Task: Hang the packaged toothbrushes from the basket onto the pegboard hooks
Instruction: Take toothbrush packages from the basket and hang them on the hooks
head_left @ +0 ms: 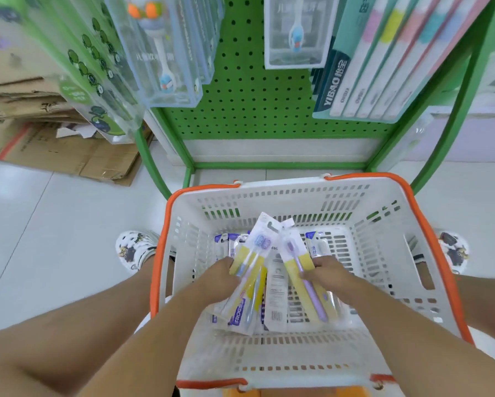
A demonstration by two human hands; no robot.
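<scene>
Head view: white slotted plastic basket with orange rim (166,224) sits low centre of frame, on the floor between the person's feet. Left hand (222,277) is curled round a yellow-and-clear blister pack with a pale blue-purple toothbrush (250,270), lifted off the pile at lower centre. Right hand (325,270) pinches a second yellow-backed pack with a purple toothbrush (303,279), just right of the first; their top ends nearly meet, can't tell if they touch. More packaged toothbrushes (276,293) lie flat on the basket floor under both. Green perforated pegboard (254,90) fills upper centre; clear boxed children's toothbrushes (166,50) hang upper left, a teal multi-brush pack (363,61) upper right. Middle of the board shows bare holes; hooks themselves not discernible there. Progress judgement: early-to-mid. Two packs in hand but neither hung yet, several left in the basket. Next needs lifting both to the board and threading the hang-holes.
</scene>
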